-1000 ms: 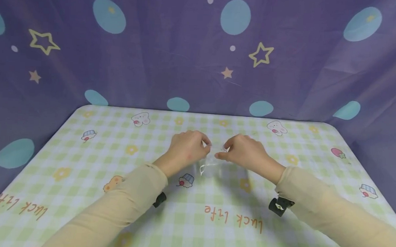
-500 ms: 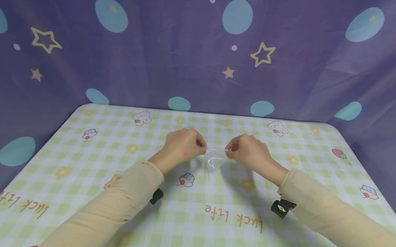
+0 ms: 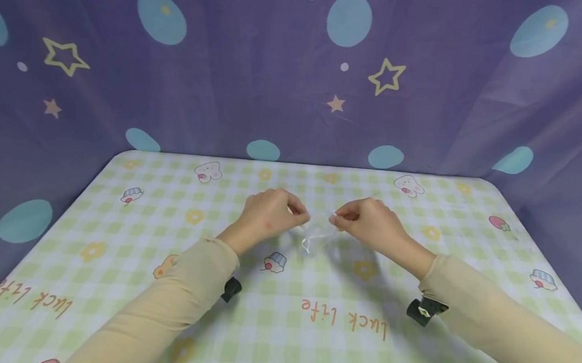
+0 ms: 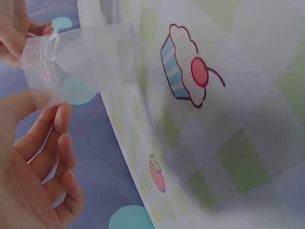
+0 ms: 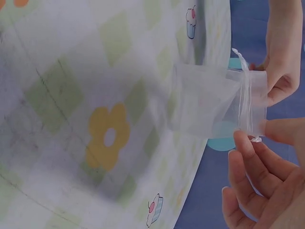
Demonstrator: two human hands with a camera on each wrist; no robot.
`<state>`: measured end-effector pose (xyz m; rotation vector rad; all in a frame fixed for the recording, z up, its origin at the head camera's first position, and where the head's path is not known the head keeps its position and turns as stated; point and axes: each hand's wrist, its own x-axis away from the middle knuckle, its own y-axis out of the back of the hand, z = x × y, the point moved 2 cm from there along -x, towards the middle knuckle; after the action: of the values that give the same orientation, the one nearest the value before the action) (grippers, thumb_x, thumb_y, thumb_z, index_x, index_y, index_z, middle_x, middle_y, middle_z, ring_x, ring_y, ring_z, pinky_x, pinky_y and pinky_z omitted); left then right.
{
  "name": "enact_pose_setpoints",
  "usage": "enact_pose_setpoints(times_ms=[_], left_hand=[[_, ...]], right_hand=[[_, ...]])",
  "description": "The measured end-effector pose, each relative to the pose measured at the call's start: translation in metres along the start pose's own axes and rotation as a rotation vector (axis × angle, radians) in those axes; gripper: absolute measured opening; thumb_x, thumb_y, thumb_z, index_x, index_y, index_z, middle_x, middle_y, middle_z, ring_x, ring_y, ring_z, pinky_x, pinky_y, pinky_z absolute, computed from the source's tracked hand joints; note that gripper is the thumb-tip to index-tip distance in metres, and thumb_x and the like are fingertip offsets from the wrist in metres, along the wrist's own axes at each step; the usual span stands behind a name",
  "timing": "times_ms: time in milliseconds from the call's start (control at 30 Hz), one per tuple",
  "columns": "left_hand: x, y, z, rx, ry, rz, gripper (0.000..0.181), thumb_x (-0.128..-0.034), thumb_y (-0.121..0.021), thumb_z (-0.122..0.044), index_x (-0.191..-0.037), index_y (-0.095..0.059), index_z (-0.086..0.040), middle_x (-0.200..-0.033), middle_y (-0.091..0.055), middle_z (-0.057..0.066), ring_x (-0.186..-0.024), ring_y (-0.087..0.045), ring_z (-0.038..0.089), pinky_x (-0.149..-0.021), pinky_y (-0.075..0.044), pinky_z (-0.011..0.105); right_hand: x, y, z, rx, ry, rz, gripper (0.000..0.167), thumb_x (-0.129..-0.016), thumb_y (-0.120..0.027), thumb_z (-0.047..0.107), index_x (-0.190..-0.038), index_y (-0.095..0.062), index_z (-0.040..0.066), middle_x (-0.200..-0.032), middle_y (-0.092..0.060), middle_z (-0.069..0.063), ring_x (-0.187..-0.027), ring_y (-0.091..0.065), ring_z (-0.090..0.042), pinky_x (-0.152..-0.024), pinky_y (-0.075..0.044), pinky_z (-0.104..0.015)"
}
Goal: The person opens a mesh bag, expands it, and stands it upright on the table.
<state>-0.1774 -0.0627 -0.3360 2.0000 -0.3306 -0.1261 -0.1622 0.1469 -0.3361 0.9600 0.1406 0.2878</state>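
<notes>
A small sheer white drawstring pouch [image 3: 319, 238] hangs between my two hands, just above the table. My left hand [image 3: 269, 216] pinches one upper corner between thumb and forefinger, its other fingers loosely bent. At the opposite corner, my right hand [image 3: 371, 222] holds the rim with thumb and fingertips. In the right wrist view the pouch [image 5: 205, 98] looks flat and see-through. A white drawstring [image 5: 245, 95] runs across it below the rim, with knotted ends at both sides. From the left wrist, the pouch [image 4: 97, 55] shows its lower part hanging loose. I cannot make out anything inside.
A green-and-white checked cloth [image 3: 245, 326] with printed cupcakes, flowers and lettering covers the table. Behind it hangs a purple curtain [image 3: 276, 78] with stars and blue ovals. Dark straps [image 3: 427, 311] with devices sit at my wrists.
Half a second ago the rim was stretched straight between my hands; now it is slacker and my fingertips are slightly closer. The drawstring loop below has swung a little left.
</notes>
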Motion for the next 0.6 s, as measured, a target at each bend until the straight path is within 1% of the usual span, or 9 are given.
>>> enact_pose_setpoints(times_ms=[133, 367, 600], left_hand=[[-0.0011, -0.0020, -0.0023, -0.001, -0.020, -0.008, 0.015, -0.0904, -0.069, -0.045, -0.093, -0.078, -0.033, -0.088, -0.070, -0.020, -0.076, -0.062, 0.008, -0.076, -0.047, 0.041], [-0.0054, -0.0056, -0.0008, 0.005, -0.035, -0.031, 0.015, -0.0916, -0.067, -0.043, -0.096, -0.078, -0.034, -0.094, -0.070, -0.020, -0.083, -0.064, 0.010, -0.077, -0.047, 0.041], [-0.0053, -0.0076, 0.0027, 0.034, -0.043, -0.019, 0.020, -0.0931, -0.065, -0.044, -0.105, -0.077, -0.033, -0.098, -0.071, -0.020, -0.083, -0.064, 0.006, -0.078, -0.047, 0.040]], right_hand=[[0.0035, 0.0011, -0.0003, -0.023, 0.002, -0.020, 0.030, -0.093, -0.069, 0.038, -0.103, -0.078, 0.011, -0.090, -0.075, 0.000, -0.078, -0.067, -0.013, -0.069, -0.053, -0.039], [0.0060, -0.0003, -0.0019, -0.041, -0.010, -0.046, 0.032, -0.092, -0.069, 0.042, -0.101, -0.078, 0.012, -0.087, -0.074, 0.001, -0.074, -0.067, -0.011, -0.065, -0.053, -0.036], [0.0048, -0.0025, -0.0054, -0.059, -0.019, -0.037, 0.032, -0.094, -0.067, 0.042, -0.102, -0.078, 0.013, -0.088, -0.075, 0.001, -0.076, -0.068, -0.012, -0.066, -0.052, -0.035]])
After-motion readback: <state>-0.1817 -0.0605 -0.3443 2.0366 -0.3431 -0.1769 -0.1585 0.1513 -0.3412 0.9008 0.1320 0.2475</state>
